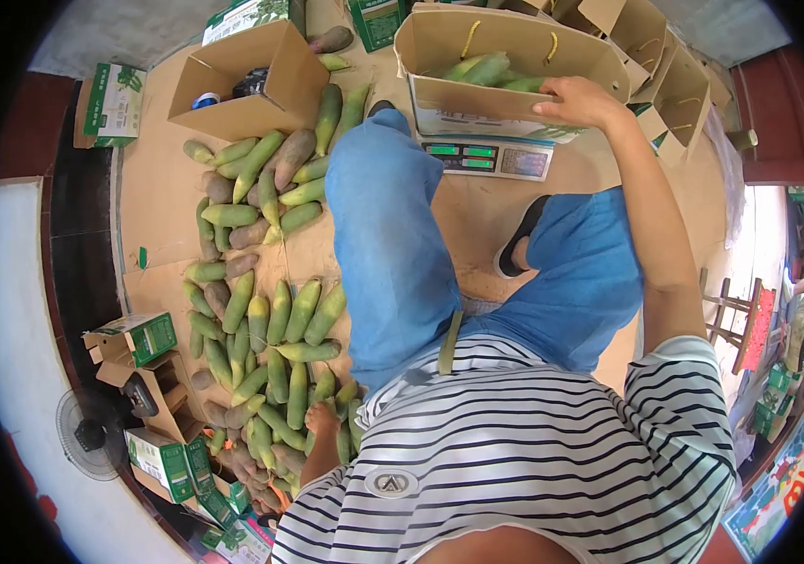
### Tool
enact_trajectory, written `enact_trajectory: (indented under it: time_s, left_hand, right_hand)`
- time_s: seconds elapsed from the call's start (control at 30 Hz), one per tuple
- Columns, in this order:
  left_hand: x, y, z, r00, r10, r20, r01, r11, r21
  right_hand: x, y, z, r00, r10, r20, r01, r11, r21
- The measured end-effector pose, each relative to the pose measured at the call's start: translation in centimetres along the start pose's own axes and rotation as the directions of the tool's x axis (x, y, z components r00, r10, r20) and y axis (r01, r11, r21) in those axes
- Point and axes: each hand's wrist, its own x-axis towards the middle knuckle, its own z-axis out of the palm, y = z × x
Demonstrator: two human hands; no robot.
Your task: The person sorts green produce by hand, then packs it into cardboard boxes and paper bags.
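My right hand (578,101) grips the near rim of an open cardboard box (515,101), thumb outside and fingers over the edge. Inside lie several green radishes (488,70). The box stands on a digital scale (524,162) with lit green displays. Down at my left side, my left hand (324,420) is among the heaped green radishes (296,395), its fingers curled. Whatever it holds there is hidden.
Reddish-purple roots (295,158) lie among the radishes on the floor. An open box (247,80) with dark items stands ahead to the left. More boxes (674,85) stand at the far right. A fan (92,432) and a red stool (751,324) flank me.
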Motion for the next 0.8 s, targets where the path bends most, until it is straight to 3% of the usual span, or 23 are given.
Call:
enact_trajectory:
  time_s: [0.17, 0.27, 0.47, 0.7, 0.8]
  left_hand:
    - [0.3, 0.8, 1.0, 0.994, 0.073, -0.079, -0.068, 0.996, 0.065]
    - [-0.2, 1.4, 1.0, 0.998, 0.025, -0.061, -0.027, 0.999, -0.037]
    - [-0.3, 1.2, 0.3, 0.992, 0.109, -0.055, -0.114, 0.989, -0.095]
    - [-1.4, 2.8, -5.2, 0.907, 0.194, -0.373, -0.336, 0.867, -0.367]
    - [0.4, 4.7, -7.3, 0.777, 0.237, -0.584, -0.552, 0.704, -0.448]
  right_hand:
    - [0.2, -0.5, -0.1, 0.998, 0.014, 0.057, -0.013, 0.999, -0.030]
    - [0.5, -0.6, 0.1, 0.996, 0.053, 0.070, -0.050, 0.998, -0.046]
    - [0.8, -1.1, -0.3, 0.998, 0.033, 0.056, -0.031, 0.999, -0.036]
    - [0.0, -1.1, -1.3, 1.000, 0.030, 0.001, -0.030, 0.998, -0.051]
    - [-0.1, -0.6, -0.9, 1.000, 0.015, -0.027, -0.016, 0.999, -0.038]
